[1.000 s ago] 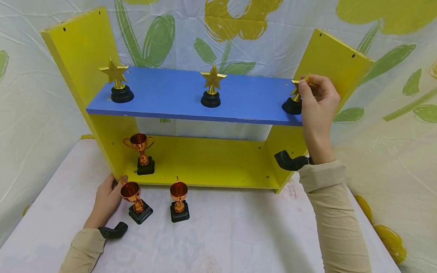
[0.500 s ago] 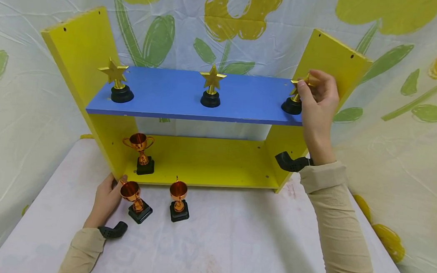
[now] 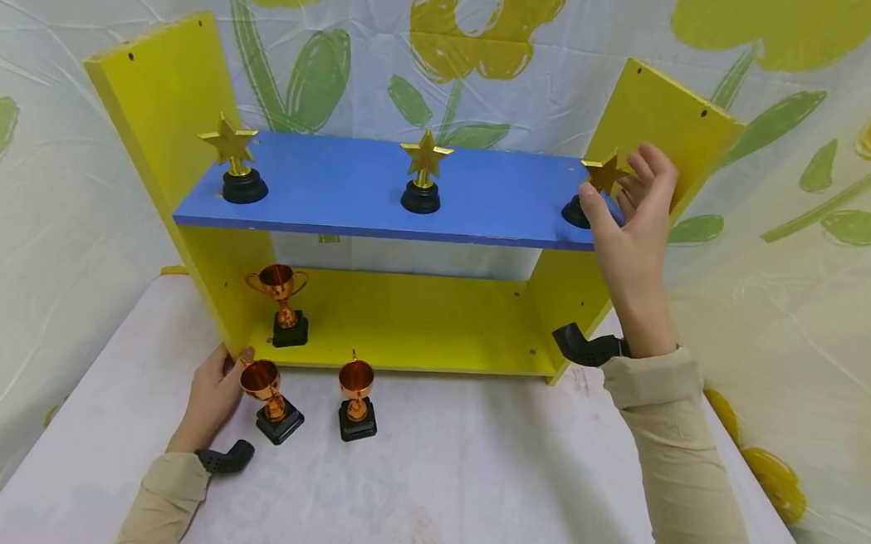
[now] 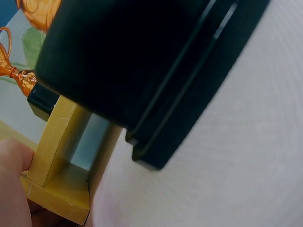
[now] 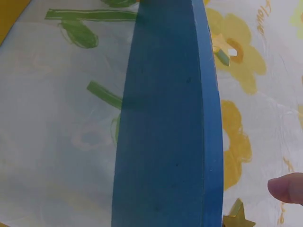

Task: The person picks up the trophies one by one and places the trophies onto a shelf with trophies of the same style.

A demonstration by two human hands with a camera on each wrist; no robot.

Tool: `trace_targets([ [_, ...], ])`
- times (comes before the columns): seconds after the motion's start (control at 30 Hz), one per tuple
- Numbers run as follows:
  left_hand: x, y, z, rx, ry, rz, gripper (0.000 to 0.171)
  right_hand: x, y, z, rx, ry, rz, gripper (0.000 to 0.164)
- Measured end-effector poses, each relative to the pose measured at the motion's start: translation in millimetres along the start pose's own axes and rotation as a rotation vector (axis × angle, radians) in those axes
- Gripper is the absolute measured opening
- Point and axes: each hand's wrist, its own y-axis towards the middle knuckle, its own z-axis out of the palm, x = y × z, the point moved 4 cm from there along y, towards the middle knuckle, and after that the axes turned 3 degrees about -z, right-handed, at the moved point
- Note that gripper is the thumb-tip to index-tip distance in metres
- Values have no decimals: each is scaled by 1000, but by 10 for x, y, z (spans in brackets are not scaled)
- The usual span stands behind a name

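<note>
While the left hand (image 3: 210, 400) grips the lower left corner of the yellow-and-blue shelf unit (image 3: 417, 321), its thumb lies on the board's face and its fingers curl beneath, probably to steady the unit. Above this grip, on the blue board (image 3: 329, 182), stands the left star trophy (image 3: 234, 160), close to the side panel. Above and slightly right of the same hand, a bronze cup (image 3: 285, 313) stands upright on the lower yellow board, likely set there for display. Just right of the left thumb, the angled cup (image 3: 273, 403) stands on the table (image 3: 467, 490), its base turned askew; whether it touches the thumb cannot be told. Farther right of that grip is the squarer cup (image 3: 355, 409), also on the table, perhaps left there within easy reach.

Between the hands, to the left of the right one, the middle star trophy (image 3: 423, 175) stands near the board's centre, seemingly spaced to balance the row. The right star trophy (image 3: 603, 174) stands upright beside and partly behind the right hand (image 3: 636, 226), whose thumb and fingers are parted and pinch nothing, so the board appears to bear its weight. Whether a finger grazes the star is unclear.
</note>
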Motion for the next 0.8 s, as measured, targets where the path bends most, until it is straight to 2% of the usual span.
trace_targets([
  [0.43, -1, 25, -19, -8, 7, 9, 67, 139, -337, -57, 19, 1, -1, 71],
  [0.67, 8, 16, -8, -8, 2, 9, 66, 165, -566, -48, -21, 13, -95, 69],
  [0.8, 23, 12, 0, -9, 3, 7, 66, 160, -684, -18, -36, 33, -118, 66],
])
